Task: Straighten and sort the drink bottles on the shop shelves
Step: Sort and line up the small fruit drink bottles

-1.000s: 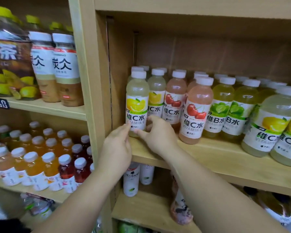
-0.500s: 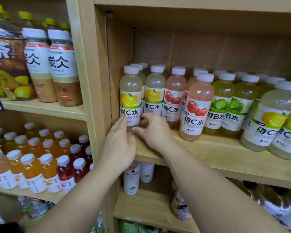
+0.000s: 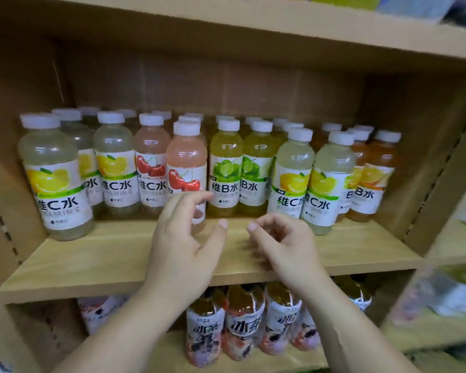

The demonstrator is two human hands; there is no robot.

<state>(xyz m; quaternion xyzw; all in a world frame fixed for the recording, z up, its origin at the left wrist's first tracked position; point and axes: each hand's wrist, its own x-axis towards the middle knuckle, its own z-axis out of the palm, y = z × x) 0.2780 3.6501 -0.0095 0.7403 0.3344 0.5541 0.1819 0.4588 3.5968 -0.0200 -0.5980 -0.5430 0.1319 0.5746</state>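
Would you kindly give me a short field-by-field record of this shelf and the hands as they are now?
shelf: wooden shelf, bottles upright
groups, left to right: lemon bottles, cherry bottles, lime bottles, more lemon bottles, orange bottles
left hand: fingers loosely curled in front of the front cherry bottle, no grip
right hand: loosely curled, holding nothing

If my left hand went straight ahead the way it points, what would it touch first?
Probably the front cherry bottle: the left hand points at its label, though depth is unclear.
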